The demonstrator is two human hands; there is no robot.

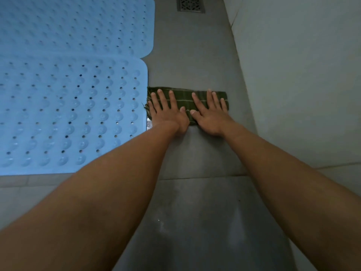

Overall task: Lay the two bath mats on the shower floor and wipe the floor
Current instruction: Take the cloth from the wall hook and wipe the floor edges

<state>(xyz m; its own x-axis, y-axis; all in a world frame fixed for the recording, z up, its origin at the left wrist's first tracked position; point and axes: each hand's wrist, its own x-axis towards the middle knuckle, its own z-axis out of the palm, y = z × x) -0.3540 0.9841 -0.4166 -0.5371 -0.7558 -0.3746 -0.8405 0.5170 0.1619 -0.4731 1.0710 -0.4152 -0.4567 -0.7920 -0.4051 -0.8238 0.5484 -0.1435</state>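
Folded dark green cloth (184, 100) with pale stripes lies flat on the grey shower floor (195, 151), long side running left to right. Both hands are on top of it, palms down. Left hand (168, 114) covers the cloth's left half, fingers straight and spread, pressing, nothing grasped. Right hand (210, 114) covers the right half in the same way, fingers straight, thumb tip near the left thumb at the cloth's near edge. Heels of both hands sit on bare floor just short of the cloth; both forearms are bare. The cloth's frayed left end touches the right edge of the near blue bath mat (68, 118), which lies flat to the cloth's left, dotted with holes and round bumps. The second blue bath mat (78, 26) lies beyond and left of the cloth, its long edge against the near mat's; whether the two overlap cannot be told. A square metal drain grate (190, 4) is set in the floor well beyond the cloth. A pale wall (302, 75) rises to the cloth's right. A whitish smear (234, 222) marks the floor well nearer than the cloth.
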